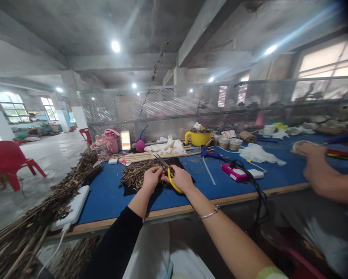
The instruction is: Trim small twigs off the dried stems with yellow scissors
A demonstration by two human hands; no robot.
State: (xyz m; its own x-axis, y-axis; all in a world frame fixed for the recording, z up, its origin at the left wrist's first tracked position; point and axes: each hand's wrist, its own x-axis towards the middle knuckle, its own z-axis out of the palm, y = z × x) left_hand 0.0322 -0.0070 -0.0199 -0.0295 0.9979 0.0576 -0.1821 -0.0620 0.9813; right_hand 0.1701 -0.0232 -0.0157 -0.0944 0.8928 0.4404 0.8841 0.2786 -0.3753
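Observation:
My right hand [181, 179] is closed around yellow-handled scissors [174, 183], whose blades point up and left, away from me. Close beside it, my left hand [153, 178] has its fingers pinched together near the scissors; what lies between the fingertips is too small to make out. Under and behind both hands, a pile of dried brown plant stems [134, 172] rests on a black cloth [129, 190] on the blue table [104, 201].
A large bundle of dried stalks [42, 209] and a white power bank [76, 205] lie at left. Behind are wooden sticks [144, 156] and a yellow pot [201, 137]. A blue glue gun [211, 154] and pink box [234, 173] sit right, near a co-worker's arm [322, 174].

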